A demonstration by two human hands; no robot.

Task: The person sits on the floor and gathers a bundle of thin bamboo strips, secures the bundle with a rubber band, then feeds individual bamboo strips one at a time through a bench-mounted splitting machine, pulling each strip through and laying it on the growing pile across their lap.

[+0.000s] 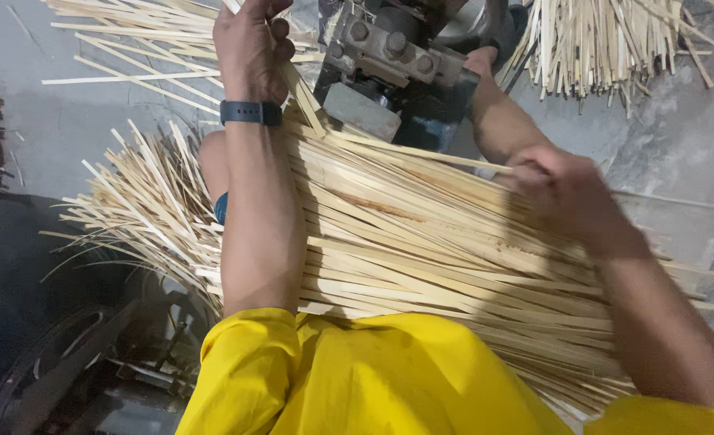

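A big pile of thin wood strips (421, 250) lies across the lap, a grey metal machine (393, 60) sits behind it — the left hand (248, 44) grips some strips up high, the right hand (554, 189) pinches one strip.

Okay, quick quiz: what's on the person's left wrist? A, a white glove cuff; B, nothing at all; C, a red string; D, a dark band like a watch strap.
D: a dark band wraps the wrist just below the left hand, which grips pale thin strips near the grey metal machine.
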